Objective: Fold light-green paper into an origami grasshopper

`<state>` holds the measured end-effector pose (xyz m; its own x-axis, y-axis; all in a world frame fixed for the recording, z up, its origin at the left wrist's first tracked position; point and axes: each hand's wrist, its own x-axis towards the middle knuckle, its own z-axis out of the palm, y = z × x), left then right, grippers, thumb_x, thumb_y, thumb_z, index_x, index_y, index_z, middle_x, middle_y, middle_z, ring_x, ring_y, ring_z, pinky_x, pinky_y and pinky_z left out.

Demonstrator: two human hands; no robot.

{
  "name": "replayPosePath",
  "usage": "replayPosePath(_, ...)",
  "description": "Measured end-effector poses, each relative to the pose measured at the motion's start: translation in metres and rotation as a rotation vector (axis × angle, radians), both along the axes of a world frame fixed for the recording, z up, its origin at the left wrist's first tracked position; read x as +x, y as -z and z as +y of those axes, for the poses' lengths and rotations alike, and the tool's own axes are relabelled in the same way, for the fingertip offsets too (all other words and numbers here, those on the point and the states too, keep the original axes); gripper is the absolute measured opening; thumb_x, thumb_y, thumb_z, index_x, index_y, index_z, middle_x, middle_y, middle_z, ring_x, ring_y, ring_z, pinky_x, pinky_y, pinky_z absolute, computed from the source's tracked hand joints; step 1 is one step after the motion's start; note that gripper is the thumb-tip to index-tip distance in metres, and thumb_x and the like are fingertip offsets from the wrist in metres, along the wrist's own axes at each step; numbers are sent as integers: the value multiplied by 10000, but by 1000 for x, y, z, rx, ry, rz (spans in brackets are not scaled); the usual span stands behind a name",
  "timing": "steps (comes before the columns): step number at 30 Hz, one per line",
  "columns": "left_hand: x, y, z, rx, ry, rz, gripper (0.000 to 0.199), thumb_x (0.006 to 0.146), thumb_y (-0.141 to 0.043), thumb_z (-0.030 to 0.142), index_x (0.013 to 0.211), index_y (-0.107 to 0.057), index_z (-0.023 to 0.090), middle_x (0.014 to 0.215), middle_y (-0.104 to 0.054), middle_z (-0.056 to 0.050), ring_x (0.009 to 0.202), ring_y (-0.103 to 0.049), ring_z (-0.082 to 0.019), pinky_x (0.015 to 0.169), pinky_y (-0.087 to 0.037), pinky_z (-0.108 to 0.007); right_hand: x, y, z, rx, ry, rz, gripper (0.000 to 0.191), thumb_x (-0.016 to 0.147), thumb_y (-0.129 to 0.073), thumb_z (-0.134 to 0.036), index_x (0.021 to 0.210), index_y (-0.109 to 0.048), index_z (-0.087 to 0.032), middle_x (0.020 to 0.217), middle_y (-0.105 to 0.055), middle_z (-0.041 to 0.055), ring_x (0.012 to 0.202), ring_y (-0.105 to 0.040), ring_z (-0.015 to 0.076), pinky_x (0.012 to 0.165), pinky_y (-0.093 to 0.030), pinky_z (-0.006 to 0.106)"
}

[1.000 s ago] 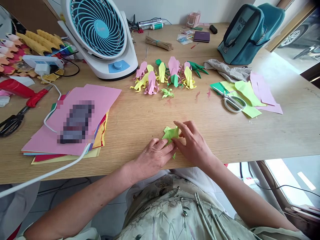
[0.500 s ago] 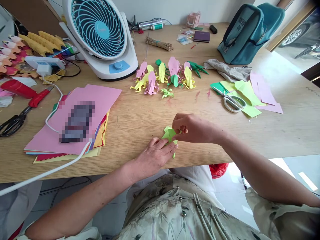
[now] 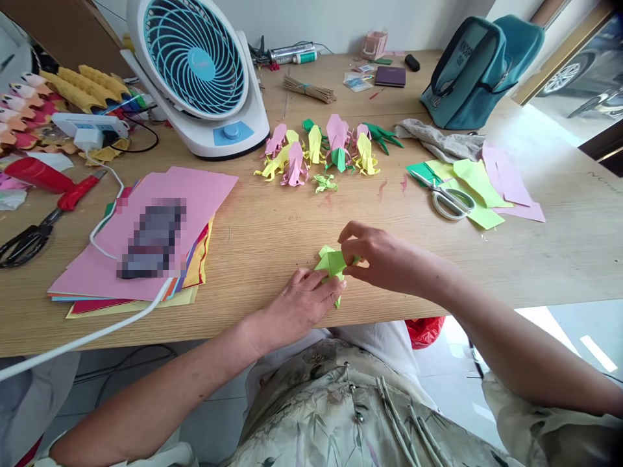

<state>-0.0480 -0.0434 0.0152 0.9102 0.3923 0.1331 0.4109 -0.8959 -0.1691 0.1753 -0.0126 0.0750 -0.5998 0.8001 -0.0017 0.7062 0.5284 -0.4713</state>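
"What's changed at the light-green folded-paper piece (image 3: 331,261)?"
"The right hand (image 3: 377,256) has swung outward since a second ago, its wrist now farther from the table edge; thumb and forefinger pinch the piece's right corner."
"And the left hand (image 3: 302,301)?"
"Same place, fingers laid flat, pressing the lower part down."
"Down onto what?"
"The pale brown wooden table (image 3: 263,240), near its front edge."

Wooden table (image 3: 272,240), laden.
We see a fan (image 3: 201,63) and a paper stack (image 3: 195,185) on the left, paper figures (image 3: 337,133) mid-table, a stick bundle (image 3: 311,89) behind them, a bag (image 3: 467,78) at back right, and folded green paper (image 3: 331,261) near the front edge.
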Motion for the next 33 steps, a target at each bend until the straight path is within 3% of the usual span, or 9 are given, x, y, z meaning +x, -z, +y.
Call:
replayPosePath(5,0,-1,-1,-5,3,3,432,955,-440,106,1379,-513,134,1401,-554,-84,1255,-476,-247,942,-368,-417,3,-6,3,27,108,-71,88,827,-650,-88,776,-625,-155,896,-640,77,668,-584,126,636,-413,250)
replayPosePath(8,0,-1,-1,6,16,13,407,979,-420,136,1373,-523,130,1420,-543,-97,1262,-467,-253,953,-364,-428,3,3,-6,9,242,-38,91,854,-606,-88,837,-592,-176,753,-640,32,649,-592,145,599,-381,251)
replayPosePath(12,0,1,0,9,16,15,406,984,-425,149,1378,-518,126,1425,-541,-105,1268,-462,-258,951,-361,-425,-4,16,-18,53,281,46,134,839,-644,-124,812,-532,-194,769,-621,17,674,-587,147,603,-379,247)
replayPosePath(19,0,3,1,-27,14,-14,380,958,-479,143,1333,-538,135,1374,-573,-106,1255,-480,-257,943,-359,-410,-13,22,-30,207,164,-90,11,932,-554,-183,932,-565,-181,913,-650,74,807,-606,202,662,-401,293)
replayPosePath(24,-1,4,1,-36,5,-22,362,975,-466,157,1330,-535,152,1353,-580,-134,1283,-471,-257,959,-354,-402,-9,34,-34,277,125,18,259,967,-535,-225,1223,-520,-185,1006,-706,90,902,-642,228,787,-456,344)
replayPosePath(33,0,2,2,-36,16,-45,405,966,-459,127,1366,-520,147,1368,-581,-124,1249,-506,-246,920,-353,-384,-2,62,-35,272,85,268,207,983,-475,-188,1148,-599,-200,1075,-675,117,995,-621,231,875,-494,380)
